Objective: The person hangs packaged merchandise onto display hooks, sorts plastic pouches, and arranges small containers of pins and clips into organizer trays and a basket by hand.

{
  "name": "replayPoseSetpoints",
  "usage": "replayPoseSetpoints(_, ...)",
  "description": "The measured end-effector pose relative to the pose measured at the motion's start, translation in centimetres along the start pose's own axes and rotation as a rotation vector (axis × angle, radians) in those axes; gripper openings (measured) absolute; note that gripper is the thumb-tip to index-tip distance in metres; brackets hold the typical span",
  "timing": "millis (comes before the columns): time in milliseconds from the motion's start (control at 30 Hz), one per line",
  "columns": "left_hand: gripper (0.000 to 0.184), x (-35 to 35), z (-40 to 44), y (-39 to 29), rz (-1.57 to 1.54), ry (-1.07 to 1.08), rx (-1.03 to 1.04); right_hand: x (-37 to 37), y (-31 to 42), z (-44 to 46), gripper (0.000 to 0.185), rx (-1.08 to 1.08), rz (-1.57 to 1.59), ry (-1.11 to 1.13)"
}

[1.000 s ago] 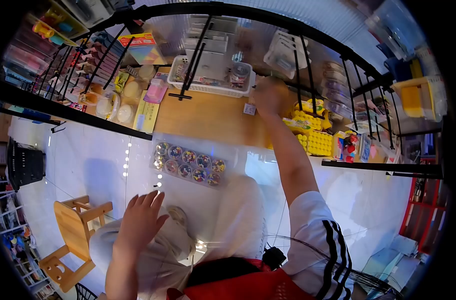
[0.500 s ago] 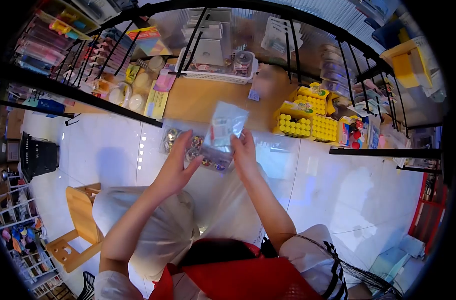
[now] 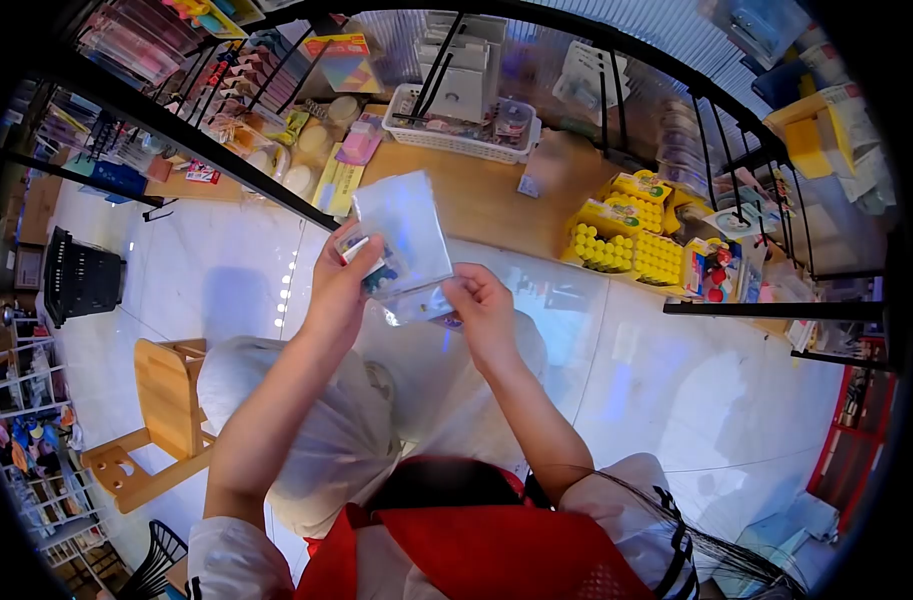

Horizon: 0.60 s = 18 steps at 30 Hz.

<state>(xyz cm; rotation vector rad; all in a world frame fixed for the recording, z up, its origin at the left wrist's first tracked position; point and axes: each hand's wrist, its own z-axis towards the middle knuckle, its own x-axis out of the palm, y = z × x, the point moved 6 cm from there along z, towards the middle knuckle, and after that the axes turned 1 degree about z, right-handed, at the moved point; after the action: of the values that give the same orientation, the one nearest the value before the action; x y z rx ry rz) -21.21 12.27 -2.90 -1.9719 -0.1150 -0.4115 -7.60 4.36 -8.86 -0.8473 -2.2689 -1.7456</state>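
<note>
A clear plastic packet [image 3: 406,220] is raised in front of me, held at its left side by my left hand [image 3: 341,285]. The thumb of that hand presses on a small white piece [image 3: 361,252] at the packet's edge. Under the packet's lower end shows part of a clear plastic box [image 3: 416,304] with small coloured pieces, mostly hidden. My right hand [image 3: 481,305] is closed, thumb and fingers pinching the right edge of the box, close to the packet's corner.
Ahead is a wooden shelf [image 3: 476,200] with a white basket [image 3: 456,140] and yellow boxes of yellow-capped tubes [image 3: 626,245]. Black hook rails stick out toward me. At left stand a wooden chair [image 3: 166,400] and a black basket [image 3: 81,280].
The packet has passed from my right hand to my left and moved left and up. My right hand has come down to the box, which the packet now largely covers.
</note>
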Motion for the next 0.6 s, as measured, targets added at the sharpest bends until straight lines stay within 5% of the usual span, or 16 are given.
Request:
replayPoseSetpoints(167, 0.038, -1.0, -1.6, 2.7, 0.042, 0.11, -0.258, -2.6, 0.2, -0.6, 0.021, -0.09, 0.345, -0.267)
replayPoseSetpoints(367, 0.041, -0.1, -3.0, 2.7, 0.038, 0.169, -0.199, -0.3, -2.7, -2.7, 0.02, 0.014, 0.276, -0.108)
replayPoseSetpoints(500, 0.042, -1.2, -2.7, 1.2, 0.094, 0.048, -0.05, -2.5, 1.1, -3.9, 0.021, -0.171, 0.084, -0.236)
replayPoseSetpoints(600, 0.033, -1.9, -2.4, -1.0, 0.037, -0.009, 0.059, -4.7, 4.5, -4.2, 0.014, -0.375, -0.441, -0.261)
